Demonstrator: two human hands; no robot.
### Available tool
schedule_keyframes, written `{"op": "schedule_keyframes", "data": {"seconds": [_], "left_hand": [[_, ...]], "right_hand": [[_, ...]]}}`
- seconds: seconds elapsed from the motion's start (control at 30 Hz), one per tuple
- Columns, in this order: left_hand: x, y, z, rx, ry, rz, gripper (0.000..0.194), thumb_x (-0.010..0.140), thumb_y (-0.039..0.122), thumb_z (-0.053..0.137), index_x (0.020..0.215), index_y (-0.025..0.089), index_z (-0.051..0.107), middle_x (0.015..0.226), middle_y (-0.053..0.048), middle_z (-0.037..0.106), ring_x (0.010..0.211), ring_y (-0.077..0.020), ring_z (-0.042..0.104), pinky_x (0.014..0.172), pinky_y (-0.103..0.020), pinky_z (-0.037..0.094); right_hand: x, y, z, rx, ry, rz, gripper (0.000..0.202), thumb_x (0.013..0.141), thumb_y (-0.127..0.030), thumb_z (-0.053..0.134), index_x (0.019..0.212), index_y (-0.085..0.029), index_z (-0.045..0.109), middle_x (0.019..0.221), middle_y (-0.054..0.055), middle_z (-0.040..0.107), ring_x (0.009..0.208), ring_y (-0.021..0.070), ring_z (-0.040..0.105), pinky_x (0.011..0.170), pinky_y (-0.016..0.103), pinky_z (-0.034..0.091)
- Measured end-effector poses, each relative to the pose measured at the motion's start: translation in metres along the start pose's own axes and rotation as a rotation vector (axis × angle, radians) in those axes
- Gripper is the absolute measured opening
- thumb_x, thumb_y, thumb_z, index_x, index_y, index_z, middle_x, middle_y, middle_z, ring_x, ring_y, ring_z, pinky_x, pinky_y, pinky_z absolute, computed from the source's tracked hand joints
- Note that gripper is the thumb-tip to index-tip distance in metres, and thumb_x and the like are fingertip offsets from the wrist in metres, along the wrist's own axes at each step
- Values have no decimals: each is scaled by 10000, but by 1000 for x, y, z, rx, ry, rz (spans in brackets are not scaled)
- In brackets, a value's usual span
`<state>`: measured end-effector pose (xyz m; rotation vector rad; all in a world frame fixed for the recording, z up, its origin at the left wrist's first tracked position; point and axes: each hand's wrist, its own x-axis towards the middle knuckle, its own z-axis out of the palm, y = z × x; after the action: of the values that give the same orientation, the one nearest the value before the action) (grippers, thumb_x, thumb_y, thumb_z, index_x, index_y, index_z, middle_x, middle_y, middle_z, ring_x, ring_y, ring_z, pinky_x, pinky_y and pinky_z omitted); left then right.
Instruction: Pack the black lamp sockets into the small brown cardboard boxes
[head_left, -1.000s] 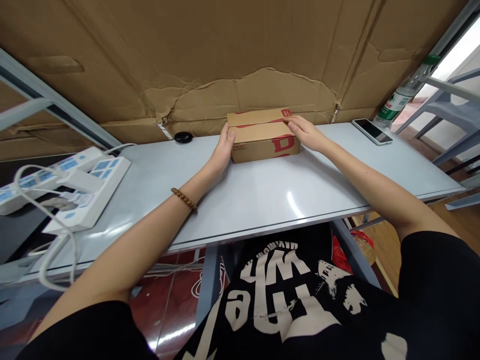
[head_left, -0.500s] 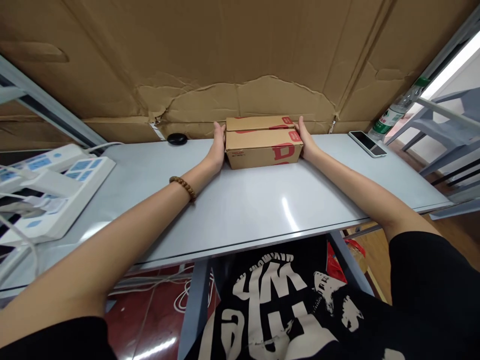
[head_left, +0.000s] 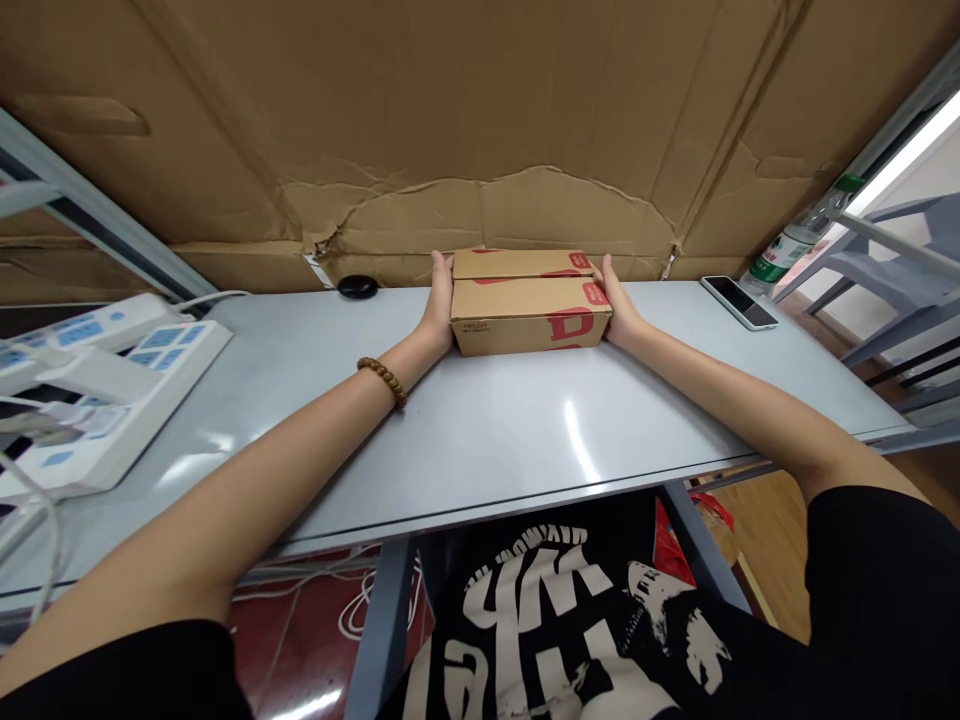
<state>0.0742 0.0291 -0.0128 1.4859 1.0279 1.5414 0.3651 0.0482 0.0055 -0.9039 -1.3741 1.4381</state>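
Two brown cardboard boxes with red print stand against each other on the grey-white table. The front box (head_left: 525,325) shows its top and near side, while mostly the top of the rear box (head_left: 517,264) is visible. My left hand (head_left: 439,303) presses flat along their left ends, thumb pointing up. At the right ends, my right hand (head_left: 618,305) presses in the same way, so the pair is clasped between both palms. The fingers of both hands are largely hidden behind the boxes. A beaded bracelet (head_left: 382,382) circles my left wrist.
White power strips (head_left: 112,400) with plugs and cables lie on the left. A black round object (head_left: 357,287) sits by the cardboard backing (head_left: 480,100). To the right are a phone (head_left: 739,302) and a plastic bottle (head_left: 795,240). The table's edge (head_left: 480,518) runs before me.
The view has tilted slightly, so everything on the table appears a little lower. Both hands stay on the ends of the boxes, and the boxes seem barely moved on the table.
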Motion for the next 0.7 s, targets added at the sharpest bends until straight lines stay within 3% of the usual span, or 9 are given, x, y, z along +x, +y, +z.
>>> {"op": "schedule_keyframes", "data": {"seconds": [0.1,0.2,0.3,0.43,0.6,0.7], "left_hand": [[-16,6,2,-149,33,-55,914,1049,1020,308,1487,303,667,1650,-150,733,1630,-389,639,1383,-608,517],[-36,13,3,-187,61,-91,831,1113,947,317,1494,291,658,1694,-131,708,1642,-366,631,1415,-588,488],[-60,22,4,-194,47,-125,730,1147,890,363,1487,323,671,1702,-85,709,1680,-349,593,1445,-578,454],[-91,37,9,-220,82,-152,752,1125,931,389,1470,328,676,1705,-74,705,1689,-362,582,1413,-558,514],[-123,57,20,-251,124,-189,682,1139,897,425,1391,320,689,1596,-82,767,1634,-375,637,1368,-561,573],[-133,64,19,-222,101,-188,676,1137,896,423,1385,325,685,1619,-86,747,1628,-381,641,1354,-565,590]], "right_hand": [[-19,-1,3,54,-1,23,830,958,-1039,562,1488,-422,728,1395,-48,892,1461,315,780,1340,659,564],[-39,-1,5,64,-19,1,749,981,-1011,583,1438,-441,748,1462,-71,868,1488,314,768,1366,616,556],[-59,0,6,-5,-6,27,814,944,-1060,552,1440,-447,757,1459,-22,872,1487,375,772,1303,674,613],[-86,0,6,-35,52,113,877,939,-1057,567,1535,-431,719,1429,38,881,1439,430,797,1226,721,660],[-121,-5,11,-10,64,134,875,953,-1049,559,1531,-411,717,1394,71,892,1361,427,834,1197,709,678],[-136,-8,15,-36,49,118,854,1007,-1034,472,1581,-434,674,1503,46,852,1375,388,832,1213,671,676]]}}
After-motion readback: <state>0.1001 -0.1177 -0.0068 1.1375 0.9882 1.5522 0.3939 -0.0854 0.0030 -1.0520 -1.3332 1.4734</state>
